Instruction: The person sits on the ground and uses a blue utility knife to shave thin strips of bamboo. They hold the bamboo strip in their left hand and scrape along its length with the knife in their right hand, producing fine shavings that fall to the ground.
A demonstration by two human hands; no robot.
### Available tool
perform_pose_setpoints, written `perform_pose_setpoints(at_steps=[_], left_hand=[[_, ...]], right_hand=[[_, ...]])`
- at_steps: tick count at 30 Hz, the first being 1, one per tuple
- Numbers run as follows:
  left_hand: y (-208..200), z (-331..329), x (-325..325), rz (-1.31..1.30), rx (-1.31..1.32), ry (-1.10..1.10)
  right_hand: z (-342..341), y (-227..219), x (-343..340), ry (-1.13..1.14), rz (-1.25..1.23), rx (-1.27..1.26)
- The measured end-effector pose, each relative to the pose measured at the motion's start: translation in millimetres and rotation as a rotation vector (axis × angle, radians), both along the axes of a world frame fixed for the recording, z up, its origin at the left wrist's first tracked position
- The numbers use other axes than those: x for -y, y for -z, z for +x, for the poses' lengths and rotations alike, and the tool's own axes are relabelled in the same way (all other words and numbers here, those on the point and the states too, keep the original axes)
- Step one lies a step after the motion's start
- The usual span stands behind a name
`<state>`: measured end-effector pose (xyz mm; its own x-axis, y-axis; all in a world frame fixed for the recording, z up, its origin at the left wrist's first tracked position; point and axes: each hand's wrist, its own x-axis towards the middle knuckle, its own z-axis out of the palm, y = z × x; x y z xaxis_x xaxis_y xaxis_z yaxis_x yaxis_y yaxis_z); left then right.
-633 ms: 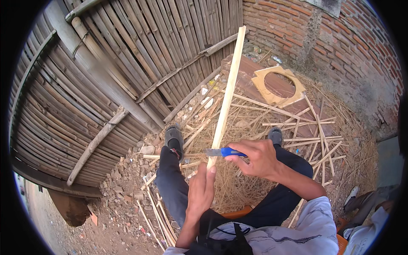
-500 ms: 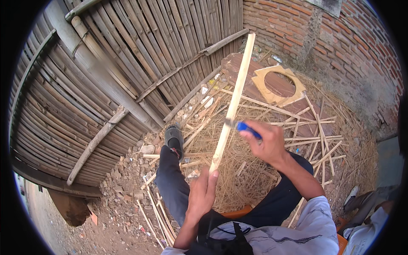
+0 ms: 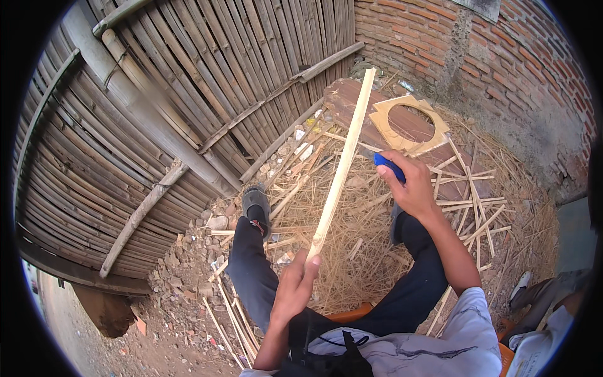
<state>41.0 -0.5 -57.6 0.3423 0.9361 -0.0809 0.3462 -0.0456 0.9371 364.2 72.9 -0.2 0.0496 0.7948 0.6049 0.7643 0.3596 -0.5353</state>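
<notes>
My left hand [image 3: 294, 290] is closed round the lower end of a long pale bamboo strip [image 3: 344, 164], with the thumb along it. The strip slants up and away over the ground between my legs. To the right of the strip and apart from it, my right hand [image 3: 412, 190] grips a blue-handled knife [image 3: 389, 168]. The handle sticks out past the thumb and forefinger; its blade cannot be made out at this moment.
Dry shavings [image 3: 364, 264] cover the ground around my legs. Split strips [image 3: 478, 210] lie in a heap at the right, others [image 3: 233, 317] at the lower left. A board with a round hole [image 3: 391, 133] lies near the brick wall [image 3: 502, 81]. A bamboo fence [image 3: 207, 81] stands at the left.
My right hand has moved up and to the right, taking the knife off the strip. The far tip of the strip has dropped a little; my left hand still holds it.
</notes>
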Motion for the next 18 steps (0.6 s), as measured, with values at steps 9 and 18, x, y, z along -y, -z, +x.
perform_pose_setpoints(at_steps=[9, 18], left_hand=[[-0.7, 11.6, -4.0, 0.072, 0.011, -0.067], [-11.4, 28.4, -9.4, 0.244, 0.054, -0.148]], right_hand=[[-39.7, 16.9, 35.8, -0.324, -0.112, 0.086], [-66.4, 25.3, 57.0, -0.319, -0.093, 0.122]])
